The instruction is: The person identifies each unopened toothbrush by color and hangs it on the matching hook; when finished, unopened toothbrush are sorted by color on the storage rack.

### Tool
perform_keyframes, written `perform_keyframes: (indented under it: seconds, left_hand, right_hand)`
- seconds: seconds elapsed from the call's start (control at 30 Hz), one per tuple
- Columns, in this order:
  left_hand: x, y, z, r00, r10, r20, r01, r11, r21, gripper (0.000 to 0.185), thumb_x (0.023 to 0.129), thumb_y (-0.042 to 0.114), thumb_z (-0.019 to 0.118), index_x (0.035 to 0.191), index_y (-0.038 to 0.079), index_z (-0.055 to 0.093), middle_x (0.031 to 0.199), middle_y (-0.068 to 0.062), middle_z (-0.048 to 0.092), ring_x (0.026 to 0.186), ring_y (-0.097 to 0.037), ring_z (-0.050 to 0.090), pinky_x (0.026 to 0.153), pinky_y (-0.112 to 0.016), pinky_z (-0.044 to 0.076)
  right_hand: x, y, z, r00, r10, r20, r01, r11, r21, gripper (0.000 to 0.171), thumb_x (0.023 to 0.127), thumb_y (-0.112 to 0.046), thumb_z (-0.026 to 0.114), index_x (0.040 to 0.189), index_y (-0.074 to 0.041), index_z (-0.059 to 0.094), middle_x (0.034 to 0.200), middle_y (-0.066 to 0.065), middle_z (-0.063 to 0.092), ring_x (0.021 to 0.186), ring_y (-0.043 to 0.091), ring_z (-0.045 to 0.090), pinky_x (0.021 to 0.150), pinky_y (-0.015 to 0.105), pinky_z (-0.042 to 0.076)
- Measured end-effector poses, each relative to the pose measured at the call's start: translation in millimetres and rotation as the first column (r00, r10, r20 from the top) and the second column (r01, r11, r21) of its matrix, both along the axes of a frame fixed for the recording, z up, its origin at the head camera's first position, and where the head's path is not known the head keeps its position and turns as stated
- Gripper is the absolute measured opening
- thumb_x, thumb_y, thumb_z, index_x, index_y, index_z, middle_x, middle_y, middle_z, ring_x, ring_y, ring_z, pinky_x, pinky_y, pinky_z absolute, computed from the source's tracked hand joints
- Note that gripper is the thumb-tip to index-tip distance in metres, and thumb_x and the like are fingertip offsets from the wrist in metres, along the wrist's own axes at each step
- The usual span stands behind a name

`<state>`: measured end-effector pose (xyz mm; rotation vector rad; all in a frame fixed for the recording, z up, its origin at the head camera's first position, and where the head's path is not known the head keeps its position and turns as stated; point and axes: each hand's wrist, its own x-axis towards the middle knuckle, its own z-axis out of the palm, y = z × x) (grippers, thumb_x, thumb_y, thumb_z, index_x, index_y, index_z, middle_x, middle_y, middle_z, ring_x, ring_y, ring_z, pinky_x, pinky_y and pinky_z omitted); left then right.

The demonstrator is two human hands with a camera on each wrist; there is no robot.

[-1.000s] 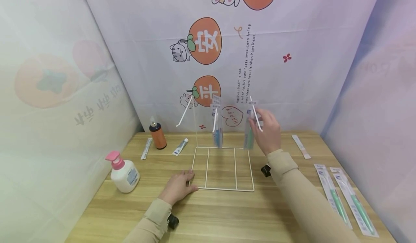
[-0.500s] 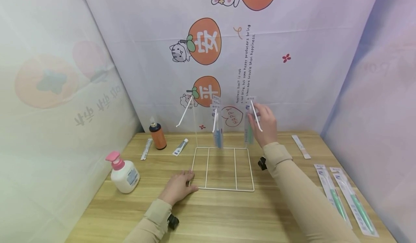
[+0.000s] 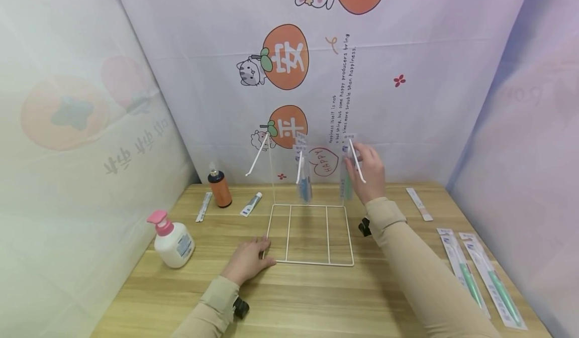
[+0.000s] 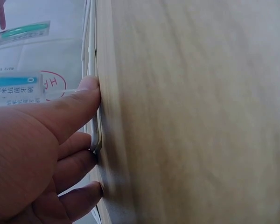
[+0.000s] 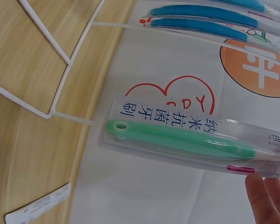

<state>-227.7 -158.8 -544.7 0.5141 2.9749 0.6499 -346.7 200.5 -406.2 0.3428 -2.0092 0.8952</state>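
Observation:
A white wire display rack (image 3: 312,263) stands on the table, with three hooks pointing forward. My left hand (image 3: 246,260) holds the front left corner of its base, thumb and fingers about the wire in the left wrist view. At the right hook (image 3: 357,162), my right hand (image 3: 372,172) pinches a packaged green toothbrush (image 5: 177,140) near the upper part of its clear pack. The pack hangs upright at the hook's back end; its hole is too small to make out. Several packaged blue toothbrushes (image 3: 305,187) hang from the middle hook. The left hook (image 3: 257,154) is bare.
Two more packaged green toothbrushes (image 3: 493,277) lie at the right. A slim packet (image 3: 419,204) lies behind them. At the left are a pink-topped pump bottle (image 3: 174,245), an orange bottle (image 3: 220,190), a small tube (image 3: 251,204) and another slim packet (image 3: 204,207).
My right hand has moved slightly up and back along the right hook with the green toothbrush pack. The blue packs have swung a little. My left hand has stayed put.

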Motion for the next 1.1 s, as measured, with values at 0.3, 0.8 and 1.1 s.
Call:
perform_keyframes:
  seconds: [0.3,0.8,1.1]
  left_hand:
    - [0.9,1.1,2.2,1.000,0.002,0.001,-0.002,1.000,-0.007,0.067,0.098,0.044,0.080,0.149,0.004,0.065,0.158,-0.015,0.056,0.147,-0.048,0.049,0.120,-0.065,0.039]
    - [2.3,2.6,3.3,1.000,0.003,0.013,-0.003,1.000,-0.001,0.067,0.098,0.044,0.080,0.148,0.003,0.065,0.159,-0.015,0.056,0.148,-0.048,0.048,0.121,-0.066,0.037]
    - [3.1,2.3,3.3,1.000,0.005,0.007,-0.005,1.000,0.006,0.066,0.098,0.043,0.080,0.149,0.003,0.065,0.158,-0.015,0.056,0.148,-0.048,0.048,0.120,-0.066,0.037]
  right_hand:
    - [-0.6,1.6,-1.2,1.000,-0.007,0.000,0.007,1.000,-0.001,0.041,0.094,-0.003,0.083,0.131,0.001,0.066,0.122,0.021,0.070,0.099,0.037,0.072,0.081,0.050,0.064]
    - [8.4,16.8,-8.7,0.998,0.043,0.053,-0.039,0.997,-0.064,0.041,0.097,-0.006,0.080,0.136,-0.007,0.068,0.139,0.015,0.068,0.102,0.035,0.073,0.076,0.048,0.067]
    - [34.3,46.5,-16.6,0.993,0.091,0.081,-0.083,0.992,-0.093,0.044,0.093,-0.002,0.084,0.134,-0.005,0.069,0.133,0.015,0.069,0.100,0.033,0.075,0.072,0.010,0.057]
